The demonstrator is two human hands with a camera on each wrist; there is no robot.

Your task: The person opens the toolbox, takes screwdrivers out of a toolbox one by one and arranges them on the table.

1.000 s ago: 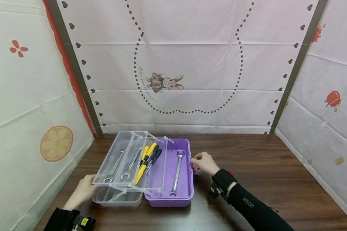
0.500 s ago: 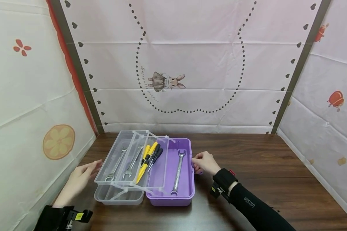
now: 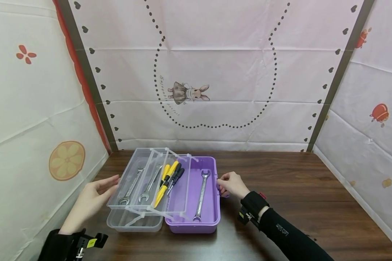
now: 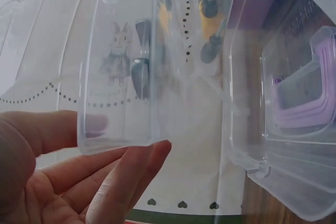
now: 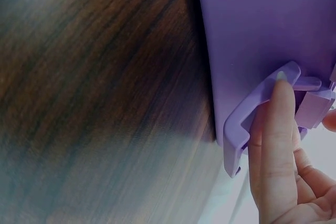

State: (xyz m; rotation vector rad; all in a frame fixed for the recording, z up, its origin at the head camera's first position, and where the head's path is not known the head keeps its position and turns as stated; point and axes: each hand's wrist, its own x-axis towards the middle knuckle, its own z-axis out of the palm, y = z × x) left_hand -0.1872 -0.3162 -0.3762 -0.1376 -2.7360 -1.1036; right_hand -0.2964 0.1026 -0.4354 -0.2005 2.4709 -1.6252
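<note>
A purple toolbox stands with its inside showing and a wrench lying in it. A clear tray on hinged arms juts out over its left part, with more wrenches and several screwdrivers, some yellow and some black. Below the tray lies the clear lid. My left hand holds the tray's left edge, thumb on one side and fingers on the other in the left wrist view. On the box's right side my right hand grips a purple latch, forefinger laid along it.
The wooden table extends right of the toolbox and in front of it. Printed cloth walls close in the back and both sides. Straps with small cameras sit on both wrists.
My left hand drew off the tray's near left corner, then moved farther back along its left edge. My right hand stays at the latch; the tray and tools look unmoved.
</note>
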